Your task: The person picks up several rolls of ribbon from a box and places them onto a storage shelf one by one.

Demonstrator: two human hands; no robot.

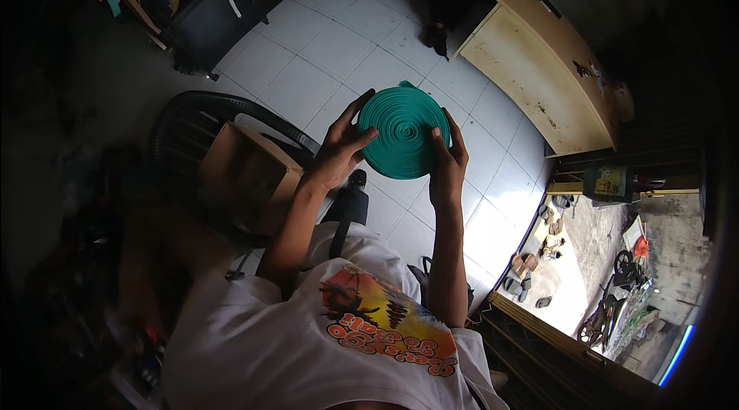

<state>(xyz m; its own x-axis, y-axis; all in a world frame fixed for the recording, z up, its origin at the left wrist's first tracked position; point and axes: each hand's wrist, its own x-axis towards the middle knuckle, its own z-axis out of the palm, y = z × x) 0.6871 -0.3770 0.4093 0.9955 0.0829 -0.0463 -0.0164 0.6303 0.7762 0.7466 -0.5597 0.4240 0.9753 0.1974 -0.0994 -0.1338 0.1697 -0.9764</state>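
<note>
A flat round roll of green strap [402, 150], wound in a tight spiral, is held up in front of me over the tiled floor. My left hand [340, 150] grips its left edge, the thumb on the near face and the fingers behind the rim. On the opposite edge my right hand [449, 160] holds it the same way, thumb on the face. A small loose end of the strap sticks up at the top of the roll. The fingers behind the roll are partly hidden.
To my left a dark plastic chair [223, 102] bears an open cardboard box [250, 160]. A worn wooden desk [531, 75] stands at the far right, a person beside it. Shoes [523, 264] lie by the bright doorway. A cluttered dark table [223, 25] is at the far left.
</note>
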